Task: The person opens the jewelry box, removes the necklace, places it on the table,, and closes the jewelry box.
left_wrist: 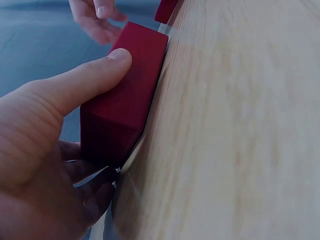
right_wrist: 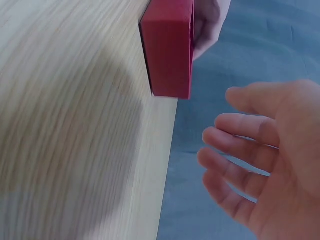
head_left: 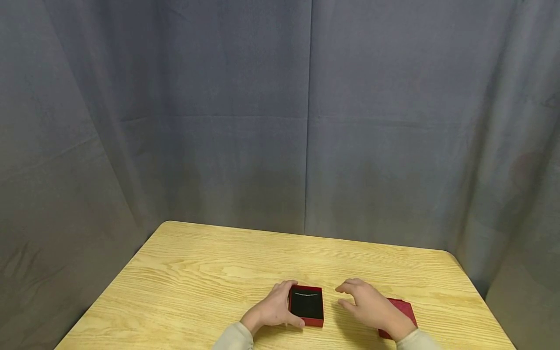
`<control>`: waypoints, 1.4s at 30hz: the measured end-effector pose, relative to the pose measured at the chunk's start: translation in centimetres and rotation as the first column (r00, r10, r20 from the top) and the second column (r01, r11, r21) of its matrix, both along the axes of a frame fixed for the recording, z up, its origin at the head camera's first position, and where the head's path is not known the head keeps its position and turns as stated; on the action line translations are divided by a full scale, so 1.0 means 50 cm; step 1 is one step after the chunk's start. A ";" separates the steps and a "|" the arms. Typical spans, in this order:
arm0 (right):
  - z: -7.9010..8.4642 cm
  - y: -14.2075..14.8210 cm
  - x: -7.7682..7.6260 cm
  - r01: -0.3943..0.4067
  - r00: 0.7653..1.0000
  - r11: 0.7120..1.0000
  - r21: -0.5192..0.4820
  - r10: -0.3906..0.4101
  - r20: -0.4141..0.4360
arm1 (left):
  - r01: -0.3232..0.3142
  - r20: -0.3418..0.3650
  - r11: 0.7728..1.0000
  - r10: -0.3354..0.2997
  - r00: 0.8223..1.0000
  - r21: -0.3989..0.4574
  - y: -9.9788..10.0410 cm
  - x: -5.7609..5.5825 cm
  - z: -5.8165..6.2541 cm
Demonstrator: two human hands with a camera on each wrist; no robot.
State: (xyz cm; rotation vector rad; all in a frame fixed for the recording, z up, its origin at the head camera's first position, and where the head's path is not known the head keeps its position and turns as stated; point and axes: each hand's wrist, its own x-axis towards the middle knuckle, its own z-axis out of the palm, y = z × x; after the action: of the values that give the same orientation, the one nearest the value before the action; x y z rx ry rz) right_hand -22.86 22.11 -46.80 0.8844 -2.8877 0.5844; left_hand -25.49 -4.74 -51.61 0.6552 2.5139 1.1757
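A small red jewellery box (head_left: 306, 311) sits on the table without its lid, showing a black insert with a thin silvery chain across its upper part. My left hand (head_left: 274, 307) grips the box from its left side, the thumb (left_wrist: 107, 70) along the near wall and the fingers round the far side. My right hand (head_left: 366, 304) hovers over the table to the right of the box, its fingers loosely bent and holding nothing. In the right wrist view a gap separates its fingers from the box (right_wrist: 169, 55).
A dark red box lid (head_left: 404, 311) lies on the table to the right, partly covered by my right forearm. The wooden table (head_left: 210, 272) has rounded far corners. Grey curtains (head_left: 236, 121) hang behind it and on both sides.
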 end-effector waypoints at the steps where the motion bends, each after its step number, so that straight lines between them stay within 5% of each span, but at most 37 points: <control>1: -0.001 -0.005 -0.002 -0.004 1.000 1.000 -0.003 0.004 0.005 | 0.000 -0.002 1.000 0.000 1.000 0.000 0.000 0.000 0.000; 22: -0.015 -0.088 -0.016 -0.119 0.993 0.992 0.039 0.119 -0.009 | 0.001 -0.033 1.000 -0.002 0.999 -0.015 -0.002 -0.001 -0.001; 42: -0.023 -0.125 -0.014 -0.079 0.990 0.966 0.247 0.106 -0.097 | -0.016 0.009 1.000 0.017 1.000 -0.011 0.001 0.000 -0.002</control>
State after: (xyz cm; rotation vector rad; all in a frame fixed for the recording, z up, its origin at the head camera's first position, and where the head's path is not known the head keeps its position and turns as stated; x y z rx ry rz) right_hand -23.54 15.88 -47.94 1.0507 -2.8702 0.1806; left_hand -25.51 -4.66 -51.71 0.6262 2.5214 1.1668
